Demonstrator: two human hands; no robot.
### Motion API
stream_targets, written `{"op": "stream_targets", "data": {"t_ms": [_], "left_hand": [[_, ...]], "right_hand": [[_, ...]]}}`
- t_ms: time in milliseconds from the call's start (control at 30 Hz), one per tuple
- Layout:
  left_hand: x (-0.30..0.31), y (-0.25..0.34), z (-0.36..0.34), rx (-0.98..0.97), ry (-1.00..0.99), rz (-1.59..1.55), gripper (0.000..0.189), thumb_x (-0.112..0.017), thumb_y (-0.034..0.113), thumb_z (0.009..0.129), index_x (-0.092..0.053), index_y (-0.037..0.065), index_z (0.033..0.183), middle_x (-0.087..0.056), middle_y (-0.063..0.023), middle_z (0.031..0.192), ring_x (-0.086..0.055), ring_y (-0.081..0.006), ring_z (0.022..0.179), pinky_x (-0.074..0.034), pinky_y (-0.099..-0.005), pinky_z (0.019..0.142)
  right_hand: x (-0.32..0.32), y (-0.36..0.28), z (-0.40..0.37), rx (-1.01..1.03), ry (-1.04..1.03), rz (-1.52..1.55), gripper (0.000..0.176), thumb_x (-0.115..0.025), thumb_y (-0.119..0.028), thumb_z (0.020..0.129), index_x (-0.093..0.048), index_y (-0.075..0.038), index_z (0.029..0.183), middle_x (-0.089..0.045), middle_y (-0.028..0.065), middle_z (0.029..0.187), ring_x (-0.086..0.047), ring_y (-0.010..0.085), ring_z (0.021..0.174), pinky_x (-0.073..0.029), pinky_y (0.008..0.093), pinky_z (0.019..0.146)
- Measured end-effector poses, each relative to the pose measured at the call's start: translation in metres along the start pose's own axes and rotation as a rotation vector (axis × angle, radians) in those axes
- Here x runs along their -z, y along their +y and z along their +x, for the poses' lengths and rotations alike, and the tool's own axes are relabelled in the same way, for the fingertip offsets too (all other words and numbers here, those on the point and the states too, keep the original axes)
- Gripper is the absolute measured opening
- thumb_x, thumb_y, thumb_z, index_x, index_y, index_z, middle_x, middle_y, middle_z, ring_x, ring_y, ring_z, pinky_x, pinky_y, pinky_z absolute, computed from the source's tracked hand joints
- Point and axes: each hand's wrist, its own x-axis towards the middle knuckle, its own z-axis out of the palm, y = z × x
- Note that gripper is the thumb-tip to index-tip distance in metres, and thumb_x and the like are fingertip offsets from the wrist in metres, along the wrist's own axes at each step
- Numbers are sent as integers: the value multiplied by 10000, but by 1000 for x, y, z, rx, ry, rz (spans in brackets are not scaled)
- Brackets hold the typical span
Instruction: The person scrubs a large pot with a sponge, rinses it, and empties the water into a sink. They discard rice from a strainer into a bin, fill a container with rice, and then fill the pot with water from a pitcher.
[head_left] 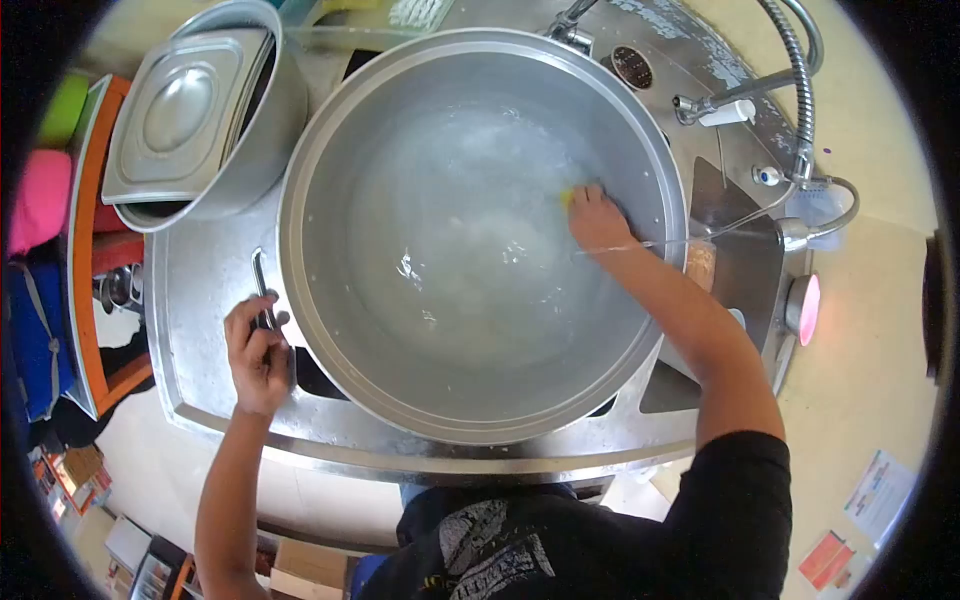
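While the huge steel pot [470,425] sits across the sink opening of the steel table [195,300], both hands are on the job. Right hand [598,218] is down inside the pot, against the far right wall, fingers curled over a yellow sponge [567,196] (only a sliver of it peeks out at the fingertips). Soapy water [470,230] covers the bottom of the pot, foamy toward the far side. Over on the left, the left hand [258,350] is closed tight around the pot's handle [260,285], just outside the rim. Beyond it, at the table's far left corner, stands a smaller pot [275,140] with a square steel lid [185,110] lying tilted across its mouth. Far right, a flexible spray hose [800,80] arches over the tap fittings.
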Motion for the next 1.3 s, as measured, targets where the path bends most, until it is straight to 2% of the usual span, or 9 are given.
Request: {"op": "stream_targets", "data": {"t_ms": [133, 200, 267, 333, 400, 533, 833, 1033, 1300], "left_hand": [[-1, 2, 1, 8, 14, -6, 152, -527, -132, 653, -492, 10, 695, -564, -151, 1142, -477, -363, 1098, -415, -433, 915], [1, 3, 3, -4, 18, 10, 158, -538, -129, 633, -502, 11, 696, -573, -137, 1135, -480, -352, 1092, -408, -429, 911], [3, 4, 2, 4, 11, 6, 165, -559, -116, 630, -517, 14, 722, -573, -139, 1132, -493, -355, 1073, -408, -430, 908], [3, 4, 3, 3, 17, -6, 168, -578, -102, 633, -521, 17, 738, -572, -137, 1133, -504, -359, 1066, -408, -435, 905], [4, 3, 1, 2, 21, 6, 170, -583, -100, 631, -522, 18, 737, -572, -137, 1132, -502, -360, 1071, -409, -435, 904], [-1, 0, -1, 1, 30, 8, 162, -578, -93, 621, -515, 19, 720, -573, -143, 1133, -498, -367, 1083, -405, -444, 912], [1, -1, 1, -12, 22, 12, 146, -567, -78, 642, -497, 33, 706, -573, -140, 1117, -495, -370, 1078, -403, -450, 913], [1, 1, 1, 7, 17, 18, 139, -568, -73, 640, -503, 31, 706, -573, -135, 1122, -492, -365, 1085, -404, -445, 916], [1, 1, 0, 15, 15, 17, 144, -549, -94, 613, -500, 14, 693, -573, -155, 1137, -491, -367, 1090, -393, -448, 931]], "right_hand": [[80, -31, -30, 310, -973, 407, 219, -565, -119, 819, -617, 30, 971, -563, 221, 1067, -569, 349, 990, -499, 426, 778], [65, -62, -48, 460, -951, 716, 301, -589, -117, 797, -595, 12, 1068, -550, 255, 1130, -543, 345, 1056, -462, 413, 872], [24, -101, -74, 607, -255, 1118, 232, -596, -114, 772, -638, -13, 977, -558, 218, 1115, -592, 373, 889, -496, 436, 790], [8, -149, -60, 364, -624, 1273, 329, -580, -109, 788, -591, -47, 1112, -524, 183, 1199, -554, 362, 1005, -472, 451, 848], [57, -159, -20, 997, -255, 435, 407, -583, -130, 788, -546, -86, 1192, -480, 165, 1246, -516, 342, 1086, -444, 450, 907], [63, -179, 46, 816, -39, 694, 360, -558, -216, 815, -564, -136, 1165, -479, 115, 1205, -478, 280, 1149, -439, 406, 900], [72, -84, 186, 699, 631, -51, 354, -509, -194, 820, -612, -48, 1126, -485, 42, 1238, -421, 249, 1195, -350, 364, 981], [61, 30, 99, 408, 312, -686, 470, -500, -199, 826, -527, -51, 1270, -491, 53, 1185, -428, 218, 1120, -354, 328, 900], [81, 3, -39, 311, -668, 142, 336, -524, -205, 832, -608, 3, 1081, -547, 172, 1125, -512, 292, 1092, -428, 410, 902]]}}
